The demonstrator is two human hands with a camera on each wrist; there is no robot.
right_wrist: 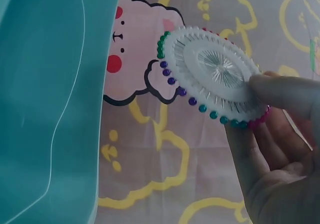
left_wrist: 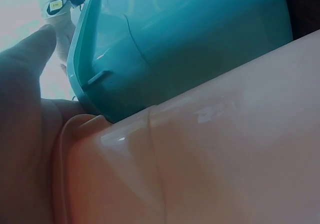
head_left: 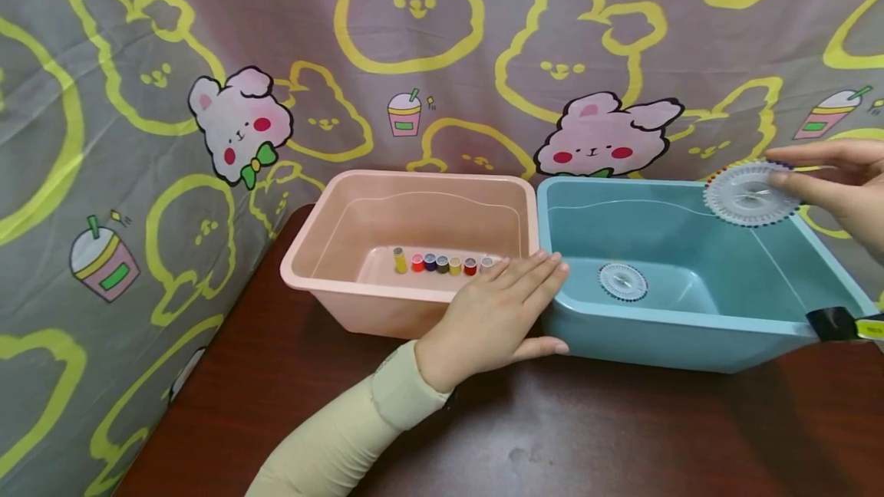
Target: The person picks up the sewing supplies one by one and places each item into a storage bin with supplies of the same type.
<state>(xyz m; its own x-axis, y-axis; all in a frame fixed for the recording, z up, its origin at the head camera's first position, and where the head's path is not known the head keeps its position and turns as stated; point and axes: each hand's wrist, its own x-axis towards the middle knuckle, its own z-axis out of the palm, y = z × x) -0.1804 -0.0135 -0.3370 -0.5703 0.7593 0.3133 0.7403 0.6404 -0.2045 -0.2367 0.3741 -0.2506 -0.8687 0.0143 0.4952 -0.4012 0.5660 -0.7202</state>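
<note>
Between thumb and fingers, my right hand (head_left: 846, 182) pinches a pin wheel (head_left: 751, 194), a pale disc ringed with coloured pearl-headed pins. It is held above the right rim of the blue bin (head_left: 691, 319). In the right wrist view green, purple, teal and pink heads edge the pin wheel (right_wrist: 215, 74). A second pin wheel (head_left: 623, 282) lies on the blue bin's floor. My left hand (head_left: 493, 313) rests with straight fingers over the front corner where the pink bin (head_left: 387, 291) meets the blue one. A row of several small thread spools (head_left: 443, 264) stands inside the pink bin.
Both bins stand side by side on a dark reddish-brown table (head_left: 552, 436). Behind them hangs a grey-pink curtain (head_left: 449, 98) printed with yellow outlines and rabbits. A black strap with a yellow-green piece (head_left: 839, 324) shows at the right wrist, by the blue bin's front right corner.
</note>
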